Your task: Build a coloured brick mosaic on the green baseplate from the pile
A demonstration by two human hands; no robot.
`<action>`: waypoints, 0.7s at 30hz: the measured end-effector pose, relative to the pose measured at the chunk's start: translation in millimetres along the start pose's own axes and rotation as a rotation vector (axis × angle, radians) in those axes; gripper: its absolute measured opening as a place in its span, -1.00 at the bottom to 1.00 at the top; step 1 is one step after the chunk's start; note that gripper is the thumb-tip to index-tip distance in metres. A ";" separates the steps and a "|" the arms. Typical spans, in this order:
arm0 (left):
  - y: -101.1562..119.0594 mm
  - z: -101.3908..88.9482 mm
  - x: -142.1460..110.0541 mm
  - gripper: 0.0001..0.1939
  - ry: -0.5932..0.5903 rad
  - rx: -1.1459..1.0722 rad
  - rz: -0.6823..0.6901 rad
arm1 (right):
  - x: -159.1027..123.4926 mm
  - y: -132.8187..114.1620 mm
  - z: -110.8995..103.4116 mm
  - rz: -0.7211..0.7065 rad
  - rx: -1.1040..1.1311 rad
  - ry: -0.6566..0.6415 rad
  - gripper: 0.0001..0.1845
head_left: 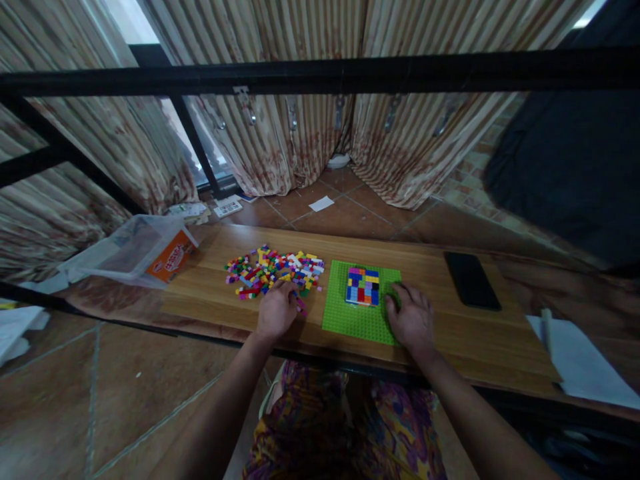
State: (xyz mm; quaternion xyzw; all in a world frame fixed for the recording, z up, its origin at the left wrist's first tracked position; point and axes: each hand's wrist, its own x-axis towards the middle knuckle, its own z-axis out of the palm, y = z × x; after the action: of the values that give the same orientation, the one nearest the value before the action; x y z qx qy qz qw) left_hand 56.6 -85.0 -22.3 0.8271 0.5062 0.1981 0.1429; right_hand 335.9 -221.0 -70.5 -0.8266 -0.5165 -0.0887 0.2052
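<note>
A loose pile of small coloured toy building bricks lies on the wooden tabletop. My left hand is at the pile's near edge, its fingers curled down among the bricks; their tips are hidden, so any brick in them cannot be made out. To the right of the pile lies a green studded baseplate. On it stands a squarish, multicoloured brick build with a gap near its middle. My right hand rests on the baseplate's right edge, thumb and fingers apart, close beside the build and holding nothing.
A clear plastic box with an orange label stands at the table's left end. A black phone lies to the right, with white paper beyond it. A dark metal bar crosses in front of striped curtains.
</note>
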 end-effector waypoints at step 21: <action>30.4 20.8 15.7 -0.84 -0.025 0.177 0.098 | -0.1 1.4 1.7 -0.001 -0.003 0.006 -0.56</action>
State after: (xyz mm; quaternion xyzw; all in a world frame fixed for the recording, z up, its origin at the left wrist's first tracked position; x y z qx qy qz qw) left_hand 96.6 -85.4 -24.5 0.8628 0.4786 0.1489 0.0656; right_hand 337.0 -220.9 -72.4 -0.8265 -0.5160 -0.0918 0.2056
